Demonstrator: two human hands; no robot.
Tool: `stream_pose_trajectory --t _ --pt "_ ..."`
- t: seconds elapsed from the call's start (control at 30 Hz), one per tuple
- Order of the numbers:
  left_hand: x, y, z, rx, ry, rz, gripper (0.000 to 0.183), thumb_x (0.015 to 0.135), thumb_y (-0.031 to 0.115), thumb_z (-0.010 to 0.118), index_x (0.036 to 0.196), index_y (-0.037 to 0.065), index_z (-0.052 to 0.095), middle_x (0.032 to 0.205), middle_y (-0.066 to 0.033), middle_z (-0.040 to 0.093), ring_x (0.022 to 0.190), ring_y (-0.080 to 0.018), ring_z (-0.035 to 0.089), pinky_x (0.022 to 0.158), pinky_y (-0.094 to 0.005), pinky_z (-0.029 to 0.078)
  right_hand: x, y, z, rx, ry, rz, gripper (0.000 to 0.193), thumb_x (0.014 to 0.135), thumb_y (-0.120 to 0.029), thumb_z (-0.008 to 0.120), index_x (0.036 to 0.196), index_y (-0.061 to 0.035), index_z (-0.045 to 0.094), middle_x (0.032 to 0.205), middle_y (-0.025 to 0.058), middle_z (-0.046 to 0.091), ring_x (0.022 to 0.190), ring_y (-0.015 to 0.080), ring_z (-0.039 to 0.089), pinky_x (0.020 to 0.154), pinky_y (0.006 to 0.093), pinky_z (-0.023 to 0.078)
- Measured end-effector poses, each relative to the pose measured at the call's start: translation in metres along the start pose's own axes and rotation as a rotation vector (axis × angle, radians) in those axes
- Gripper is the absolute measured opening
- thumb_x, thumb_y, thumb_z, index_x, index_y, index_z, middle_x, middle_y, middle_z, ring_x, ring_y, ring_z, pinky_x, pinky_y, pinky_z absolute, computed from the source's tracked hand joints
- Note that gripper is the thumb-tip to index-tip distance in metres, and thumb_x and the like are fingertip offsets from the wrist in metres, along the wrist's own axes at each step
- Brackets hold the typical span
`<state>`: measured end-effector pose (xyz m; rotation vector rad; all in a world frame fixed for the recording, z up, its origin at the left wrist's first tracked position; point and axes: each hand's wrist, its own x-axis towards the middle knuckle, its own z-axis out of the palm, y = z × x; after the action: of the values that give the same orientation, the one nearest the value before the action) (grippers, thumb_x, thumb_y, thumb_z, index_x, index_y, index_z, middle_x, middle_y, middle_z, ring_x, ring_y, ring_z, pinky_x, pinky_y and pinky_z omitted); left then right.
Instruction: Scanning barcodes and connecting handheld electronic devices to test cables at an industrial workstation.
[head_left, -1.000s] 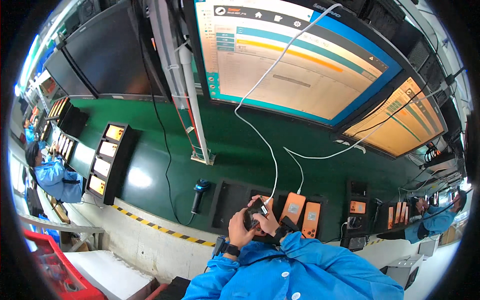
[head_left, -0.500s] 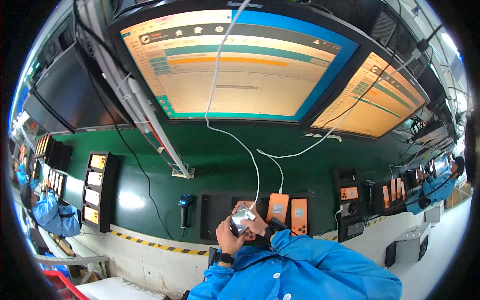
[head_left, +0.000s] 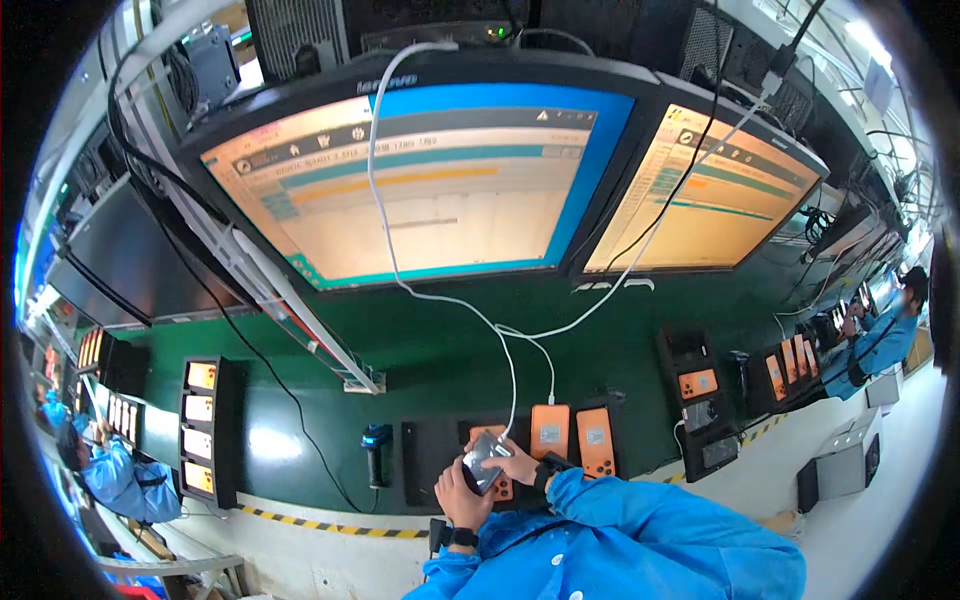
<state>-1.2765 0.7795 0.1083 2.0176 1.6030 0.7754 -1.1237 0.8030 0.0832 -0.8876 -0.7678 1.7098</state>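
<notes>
A shiny dark smartphone [head_left: 480, 464] is held between my two hands over a black tray [head_left: 425, 440]. My left hand [head_left: 462, 500] wraps its left and lower side, fingers closed. On its right side are the bent fingers of my right hand [head_left: 518, 466]. A white cable [head_left: 511, 385] runs down to the phone's upper right edge, where my right fingers partly hide its end. Beneath the hands lies an orange phone [head_left: 503, 488], mostly covered. To the right rest an orange phone [head_left: 549, 434] with a white cable at its top and another orange phone [head_left: 595, 444].
A handheld scanner [head_left: 375, 455] stands left of the tray. Two lit monitors, a large one [head_left: 430, 200] and a smaller one [head_left: 700, 200], rise behind. Black racks of phones stand left [head_left: 208, 420] and right [head_left: 690, 400]. A metal post [head_left: 310, 330] and co-workers in blue flank the green bench.
My view has tilted up and shifted, so the monitors and bench sit lower in the picture. Both hands keep holding the phone at nearly the same place over the tray.
</notes>
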Motion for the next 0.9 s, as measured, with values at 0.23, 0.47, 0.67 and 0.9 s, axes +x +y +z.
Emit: stream_pose_trajectory --t 0.23,0.47,0.67,0.9 --pt "-0.0015 0.0013 -0.0013 0.019 0.007 0.015 0.071 0.055 0.026 0.077 0.117 0.004 0.05 0.099 -0.0128 0.055 0.094 -0.0326 0.052 0.08 -0.0413 0.039 0.0032 0.0069 -0.0065 -0.047 -0.031 -0.015 0.049 0.073 0.011 0.059 0.118 -0.0053 0.049 0.114 0.0056 0.058 0.111 0.0174 0.054 0.099 0.0318 0.04" --pt "-0.0017 -0.0001 0.0 0.031 0.016 0.035 0.072 0.054 0.026 0.077 0.117 0.004 0.05 0.097 -0.0123 0.055 0.092 -0.0322 0.053 0.079 -0.0413 0.04 0.0008 0.0033 -0.0036 -0.01 -0.002 0.014 0.044 0.074 0.01 0.059 0.115 -0.0051 0.053 0.113 0.0066 0.059 0.109 0.0194 0.056 0.097 0.0342 0.042" --pt "-0.0035 0.0001 -0.0001 0.029 0.008 0.008 0.073 0.054 0.028 0.078 0.118 0.005 0.05 0.098 -0.0119 0.056 0.093 -0.0318 0.053 0.079 -0.0415 0.04 -0.0001 -0.0018 -0.0015 -0.072 0.003 0.023 0.044 0.074 0.01 0.058 0.114 -0.0058 0.054 0.112 0.0067 0.06 0.109 0.0189 0.056 0.097 0.0334 0.042" --pt "-0.0034 -0.002 -0.0004 0.043 -0.028 0.01 0.071 0.054 0.03 0.076 0.116 0.005 0.051 0.097 -0.0111 0.056 0.093 -0.0316 0.054 0.079 -0.0418 0.04 -0.0012 0.0013 -0.0023 0.044 0.016 0.016 0.049 0.07 0.012 0.061 0.115 -0.0062 0.051 0.109 0.0062 0.06 0.107 0.0178 0.057 0.094 0.0321 0.044"
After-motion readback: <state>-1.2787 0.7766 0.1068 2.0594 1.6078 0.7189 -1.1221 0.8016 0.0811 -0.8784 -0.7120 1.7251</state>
